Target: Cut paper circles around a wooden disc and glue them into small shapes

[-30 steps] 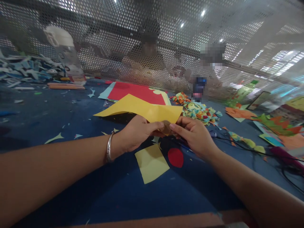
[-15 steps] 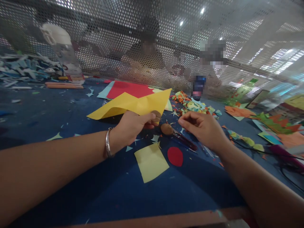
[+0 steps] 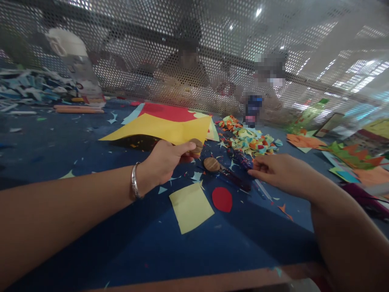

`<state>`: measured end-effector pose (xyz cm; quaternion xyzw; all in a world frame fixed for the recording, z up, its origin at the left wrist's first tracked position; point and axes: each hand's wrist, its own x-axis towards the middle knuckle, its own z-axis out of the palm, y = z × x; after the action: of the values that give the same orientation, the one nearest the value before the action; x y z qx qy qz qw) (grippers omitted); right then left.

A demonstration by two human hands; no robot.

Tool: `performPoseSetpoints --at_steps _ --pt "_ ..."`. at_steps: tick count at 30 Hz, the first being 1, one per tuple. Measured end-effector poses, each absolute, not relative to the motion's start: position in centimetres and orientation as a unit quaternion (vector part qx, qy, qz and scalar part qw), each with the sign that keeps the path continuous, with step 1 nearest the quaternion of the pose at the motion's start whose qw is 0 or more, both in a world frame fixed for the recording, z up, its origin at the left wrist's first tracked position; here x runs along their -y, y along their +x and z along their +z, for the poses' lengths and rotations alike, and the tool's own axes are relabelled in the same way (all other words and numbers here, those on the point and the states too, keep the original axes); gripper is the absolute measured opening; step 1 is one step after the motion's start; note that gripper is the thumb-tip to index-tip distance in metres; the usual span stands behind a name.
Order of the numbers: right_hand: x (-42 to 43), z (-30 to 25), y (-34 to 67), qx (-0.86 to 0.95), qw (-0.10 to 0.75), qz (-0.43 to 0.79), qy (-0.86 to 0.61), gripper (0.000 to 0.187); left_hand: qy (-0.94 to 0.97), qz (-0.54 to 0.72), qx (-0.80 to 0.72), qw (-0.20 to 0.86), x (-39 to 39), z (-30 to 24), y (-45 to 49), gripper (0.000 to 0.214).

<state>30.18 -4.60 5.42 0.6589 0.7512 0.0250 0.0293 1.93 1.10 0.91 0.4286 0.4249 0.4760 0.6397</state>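
My left hand (image 3: pixel 165 162), with a silver bangle at the wrist, pinches a sheet of yellow paper (image 3: pixel 161 129) by its right end. Under the thumb, a round brown wooden disc (image 3: pixel 197 146) lies against the sheet. My right hand (image 3: pixel 273 172) is low over the table with its fingers drawn together, touching or just beside a dark purple patterned item (image 3: pixel 242 159) and a clear pen-like stick (image 3: pixel 263 189). What its fingertips grip is hidden. Between the hands lies a second wooden disc (image 3: pixel 212 164) by a dark slim tool (image 3: pixel 234 180). Nearer me are a pale yellow square (image 3: pixel 191 207) and a red paper oval (image 3: pixel 222 199).
Red paper (image 3: pixel 165 111) lies on other sheets behind the yellow one. Shredded paper (image 3: pixel 252 140) is heaped at the back right, before a perforated metal screen (image 3: pixel 130 52). A clear bottle (image 3: pixel 82 73) stands back left, a green one (image 3: pixel 310 115) back right. People show beyond the screen.
My right hand has moved right and down to the items on the table. The yellow sheet has lowered slightly and shifted left in my left hand.
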Motion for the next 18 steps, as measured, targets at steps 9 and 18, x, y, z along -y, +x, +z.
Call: performPoseSetpoints --at_steps 9,18 --pt "5.0 4.6 26.9 -0.785 -0.022 -0.079 0.614 0.019 0.444 0.477 -0.410 0.639 -0.9 0.5 2.0 0.014" --pt "5.1 4.3 25.0 -0.774 0.047 -0.030 0.630 0.016 0.442 0.471 -0.419 0.638 -0.5 0.9 2.2 0.012"
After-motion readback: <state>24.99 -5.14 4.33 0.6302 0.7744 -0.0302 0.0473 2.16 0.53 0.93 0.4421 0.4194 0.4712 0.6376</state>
